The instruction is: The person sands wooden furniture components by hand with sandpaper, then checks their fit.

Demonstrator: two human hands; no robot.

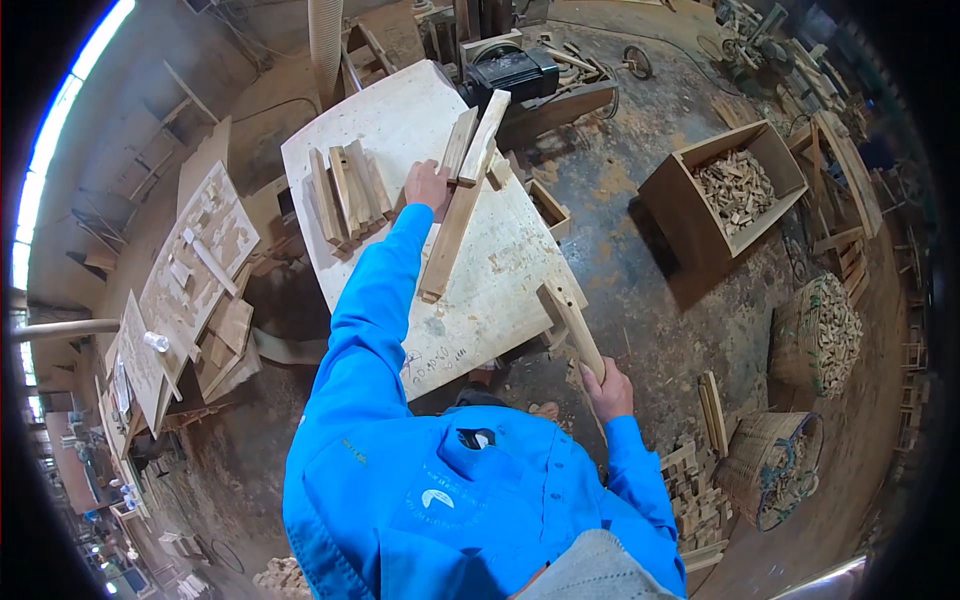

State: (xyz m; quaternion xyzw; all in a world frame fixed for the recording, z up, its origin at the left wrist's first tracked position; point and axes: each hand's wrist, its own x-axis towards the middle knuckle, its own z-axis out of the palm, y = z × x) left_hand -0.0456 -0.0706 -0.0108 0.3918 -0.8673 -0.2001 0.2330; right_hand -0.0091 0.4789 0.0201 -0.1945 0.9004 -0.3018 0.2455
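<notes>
My left hand (427,186) reaches over the pale worktable (490,285), its fingers closed at the near end of a short wooden block (459,143). Beside that block a pale wooden bar (485,135) slants away toward the motor. A longer wooden strip (452,240) lies on the table just right of my left wrist. Off the table's near right corner, my right hand (607,389) is wrapped round the end of a wooden lever (575,325). To the left of my left hand, several wooden sticks (350,190) lie side by side on the tabletop.
A black motor (512,72) sits behind the table. On the right stand a wooden box (690,215) of offcuts and two woven baskets (795,335) of wood pieces. Stacked blocks (697,500) lie near my right elbow. Dusty boards (190,255) lean at left.
</notes>
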